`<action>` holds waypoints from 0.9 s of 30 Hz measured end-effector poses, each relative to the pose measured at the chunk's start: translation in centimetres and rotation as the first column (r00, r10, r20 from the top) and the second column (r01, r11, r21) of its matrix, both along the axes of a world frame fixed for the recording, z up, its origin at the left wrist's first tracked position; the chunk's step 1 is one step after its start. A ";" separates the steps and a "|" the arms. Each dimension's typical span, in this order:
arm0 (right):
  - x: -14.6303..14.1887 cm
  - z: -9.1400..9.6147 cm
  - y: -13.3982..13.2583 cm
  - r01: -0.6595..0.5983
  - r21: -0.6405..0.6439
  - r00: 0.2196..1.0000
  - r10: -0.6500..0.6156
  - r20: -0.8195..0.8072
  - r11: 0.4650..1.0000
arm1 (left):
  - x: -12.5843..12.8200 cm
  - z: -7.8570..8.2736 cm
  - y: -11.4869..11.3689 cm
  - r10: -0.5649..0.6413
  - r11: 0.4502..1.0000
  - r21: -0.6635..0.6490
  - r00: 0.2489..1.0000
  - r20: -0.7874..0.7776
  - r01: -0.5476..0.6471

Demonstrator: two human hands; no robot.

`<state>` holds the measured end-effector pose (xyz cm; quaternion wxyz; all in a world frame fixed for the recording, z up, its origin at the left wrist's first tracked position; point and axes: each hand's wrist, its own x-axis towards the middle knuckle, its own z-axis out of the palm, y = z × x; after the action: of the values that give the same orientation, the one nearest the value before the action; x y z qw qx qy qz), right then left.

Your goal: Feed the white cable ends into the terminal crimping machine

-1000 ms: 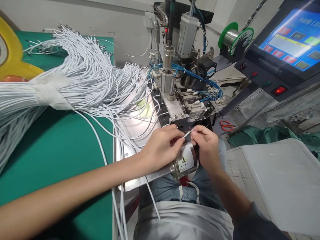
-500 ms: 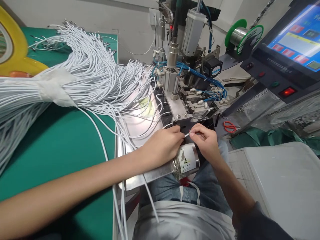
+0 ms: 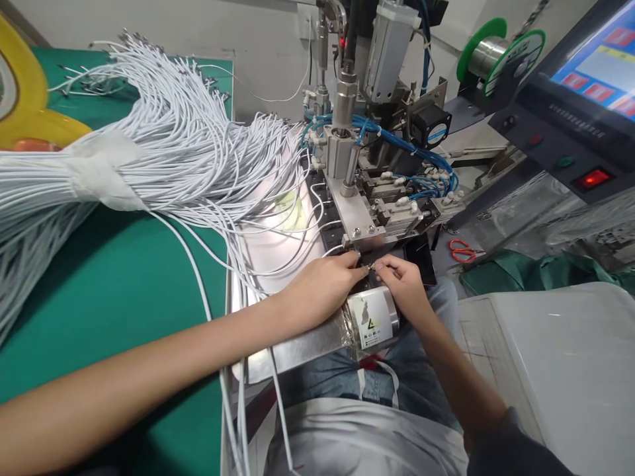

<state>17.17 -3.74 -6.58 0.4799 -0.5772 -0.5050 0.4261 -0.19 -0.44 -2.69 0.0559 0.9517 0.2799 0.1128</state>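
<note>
My left hand [image 3: 330, 285] is closed in a pinch at the front of the bench machine [image 3: 353, 215], around the end of a white cable. Fingertips of my right hand [image 3: 401, 281] meet it from the other side, pinching the thin wire ends [image 3: 372, 266] of that cable. Most of the held cable is hidden by my fingers. Just below both hands sits a metal cylinder with a white label [image 3: 372, 322]. To the left, a large taped bundle of white cables [image 3: 183, 142] spreads over the green mat and a metal tray [image 3: 288, 354].
A solder wire spool [image 3: 489, 58] and a control panel with a lit screen [image 3: 598, 82] stand at the right. Red-handled scissors [image 3: 462, 251] lie beyond my right hand. A white surface [image 3: 570, 350] fills the lower right. A yellow tape dispenser [image 3: 30, 99] is at far left.
My hands have drawn slightly closer together, with less white cable showing between the fingertips. The loose cable hanging below my left forearm has swung left. The view has shifted slightly.
</note>
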 end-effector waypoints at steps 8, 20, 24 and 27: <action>-0.1 -0.1 0.2 0.012 -0.049 0.998 -0.014 -0.055 0.999 | -0.1 -0.1 0.0 -0.021 0.997 0.071 0.999 -0.038 0.023; 0.5 0.1 0.9 -0.112 -0.226 0.985 0.077 -0.156 0.968 | -0.2 0.5 0.4 -0.065 0.997 0.040 0.988 -0.143 0.072; 0.3 0.3 0.9 -0.059 -0.188 0.990 0.033 -0.139 0.980 | -0.2 0.5 0.3 -0.078 0.994 0.063 0.988 -0.136 0.087; 0.1 0.4 1.0 -0.027 -0.124 0.995 0.014 -0.100 0.992 | -0.2 0.6 0.3 -0.088 0.994 0.056 0.986 -0.139 0.097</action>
<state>17.31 -2.72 -6.15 0.4627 -0.5792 -0.4588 0.4899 -0.41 -0.16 -2.14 0.0123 0.9705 0.2349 0.0534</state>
